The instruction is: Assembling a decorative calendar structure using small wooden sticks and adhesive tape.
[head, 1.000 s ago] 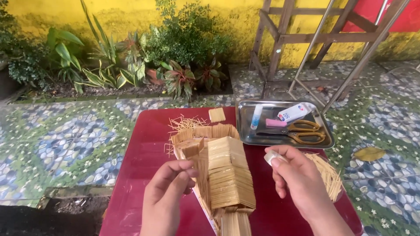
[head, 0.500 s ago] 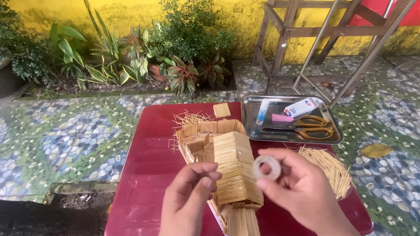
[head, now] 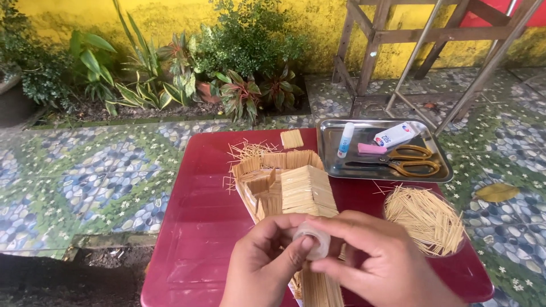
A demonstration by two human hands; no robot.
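Tape roll pinched btwn left hand & right hand.

Tape roll now between both hands.

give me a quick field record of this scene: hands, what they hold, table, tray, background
left hand: fingers on the tape roll, thumb against its face
right hand: pinching the tape roll from the other side
tape roll: small, clear, held above the stick house
stick house: on red table, partly built
toothpick pile: right of the house
metal tray: holds scissors, glue tube, pink eraser
background: plants, yellow wall
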